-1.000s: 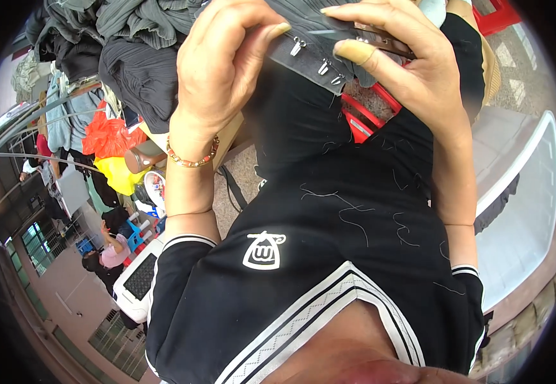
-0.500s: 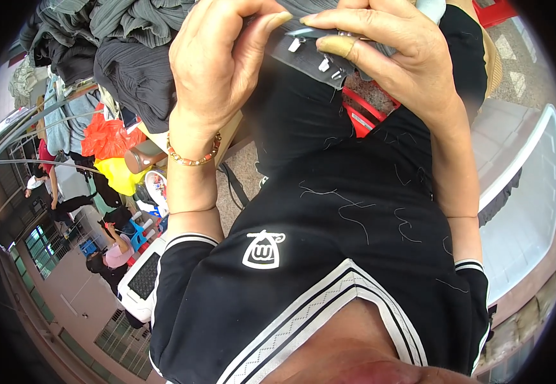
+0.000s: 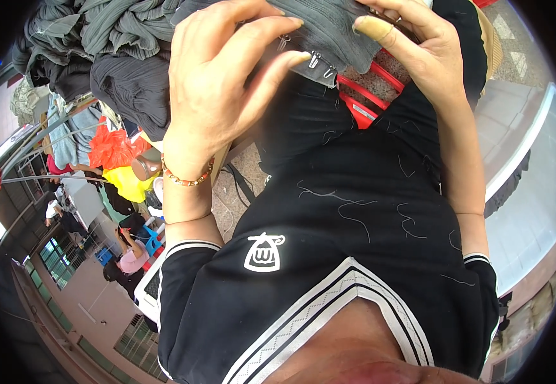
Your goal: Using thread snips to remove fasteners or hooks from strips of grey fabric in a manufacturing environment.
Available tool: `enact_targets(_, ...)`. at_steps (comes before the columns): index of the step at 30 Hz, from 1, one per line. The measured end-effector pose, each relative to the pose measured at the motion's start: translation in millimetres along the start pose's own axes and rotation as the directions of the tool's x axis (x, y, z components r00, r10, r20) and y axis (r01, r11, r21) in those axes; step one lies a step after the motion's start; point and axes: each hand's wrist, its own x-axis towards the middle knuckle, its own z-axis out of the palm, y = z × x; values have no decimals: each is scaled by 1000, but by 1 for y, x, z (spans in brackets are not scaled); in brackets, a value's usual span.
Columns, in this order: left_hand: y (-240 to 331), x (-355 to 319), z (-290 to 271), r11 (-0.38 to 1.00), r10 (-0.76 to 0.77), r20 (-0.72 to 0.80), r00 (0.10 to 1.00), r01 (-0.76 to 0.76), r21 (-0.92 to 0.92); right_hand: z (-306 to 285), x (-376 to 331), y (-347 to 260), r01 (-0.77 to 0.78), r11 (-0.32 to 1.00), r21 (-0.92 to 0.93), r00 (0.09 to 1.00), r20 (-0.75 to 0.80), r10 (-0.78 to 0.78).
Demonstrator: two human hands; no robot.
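Note:
My left hand (image 3: 217,83) and my right hand (image 3: 412,45) both grip a piece of dark grey ribbed fabric (image 3: 329,35) at the top of the view. Small metal clips or hooks (image 3: 321,63) hang along the fabric's lower edge, between the two hands. A beaded bracelet (image 3: 187,179) circles my left wrist. My right index fingertip looks taped or covered. Below the hands my black shirt (image 3: 354,243) with white trim fills the middle; loose threads lie on it.
A heap of grey and dark garments (image 3: 111,51) lies at the upper left. Something red (image 3: 364,105) shows beneath the fabric. Orange and yellow bags (image 3: 115,160) sit at the left, people (image 3: 131,256) work farther off, and a pale table edge (image 3: 521,160) runs at the right.
Both hands have shifted up and closer to the camera with the grey fabric; the fingers have worked along its clipped edge.

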Motion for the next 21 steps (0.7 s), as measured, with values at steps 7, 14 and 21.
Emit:
enact_targets(7, 8, 14, 1, 988, 30, 116, 993, -47, 144, -1, -13, -5, 19, 999, -26, 1000, 0, -19)
enact_targets(14, 2, 11, 3, 991, -12, 69, 998, 21, -133, -2, -18, -8, 85, 996, -34, 995, 59, -83)
enact_targets(21, 1, 16, -2, 996, 15, 124, 992, -4, -85, 0, -17, -4, 125, 990, -62, 989, 87, -119)
